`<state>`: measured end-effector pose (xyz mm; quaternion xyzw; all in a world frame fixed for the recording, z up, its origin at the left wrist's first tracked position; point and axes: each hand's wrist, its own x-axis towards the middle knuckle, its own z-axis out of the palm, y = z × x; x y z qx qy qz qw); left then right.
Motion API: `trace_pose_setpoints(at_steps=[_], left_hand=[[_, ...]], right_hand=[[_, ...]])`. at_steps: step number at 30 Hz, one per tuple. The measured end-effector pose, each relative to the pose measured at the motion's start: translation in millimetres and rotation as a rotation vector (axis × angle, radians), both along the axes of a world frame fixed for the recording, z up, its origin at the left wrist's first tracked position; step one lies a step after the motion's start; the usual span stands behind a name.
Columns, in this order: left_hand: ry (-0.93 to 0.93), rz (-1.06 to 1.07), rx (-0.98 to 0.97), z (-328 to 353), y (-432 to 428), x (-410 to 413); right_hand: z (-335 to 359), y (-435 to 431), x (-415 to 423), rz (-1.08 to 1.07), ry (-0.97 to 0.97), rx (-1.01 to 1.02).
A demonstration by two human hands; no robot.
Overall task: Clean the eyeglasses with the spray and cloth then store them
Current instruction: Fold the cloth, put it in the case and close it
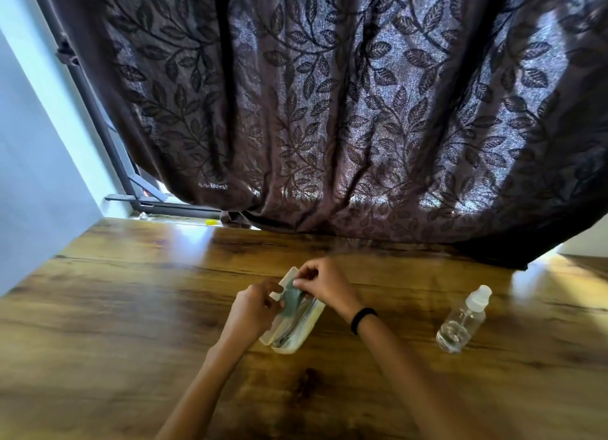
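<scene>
A cream eyeglass case (301, 336) lies open on the wooden table (115, 308), with the eyeglasses (296, 321) lying inside it, partly hidden. Over the case, a grey-green cloth (291, 300) is pinched from both sides. My left hand (255, 306) grips its left edge and rests against the case lid. My right hand (324, 283), with a black band on the wrist, pinches the cloth's top. A clear spray bottle (464, 321) with a white cap stands upright to the right, apart from both hands.
A dark leaf-patterned curtain (329, 110) hangs along the table's far edge and drapes onto it at the right. A pale wall (33, 176) borders the left side. A small yellow object (211, 222) lies on the sill behind the table.
</scene>
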<state>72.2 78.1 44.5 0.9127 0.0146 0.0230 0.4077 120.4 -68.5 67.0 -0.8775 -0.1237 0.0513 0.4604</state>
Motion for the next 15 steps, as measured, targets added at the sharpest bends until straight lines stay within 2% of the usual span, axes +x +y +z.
trace_pose_setpoints(at_steps=[4,10,13,15], left_hand=[[-0.064,-0.043,0.238,-3.4,-5.2,-2.4],[-0.259,0.063,0.329,2.0,2.2,5.8],[-0.124,0.019,0.306,1.7,5.6,16.5],[0.058,-0.059,0.136,4.2,8.3,20.8]], right_hand=[[-14.6,-0.8,-1.2,-0.015,-0.067,-0.145],[-26.7,-12.0,-5.6,-0.041,-0.119,-0.147],[-30.3,-17.9,-7.0,-0.046,-0.144,-0.128],[-31.6,-22.0,-9.2,-0.047,-0.149,-0.083]])
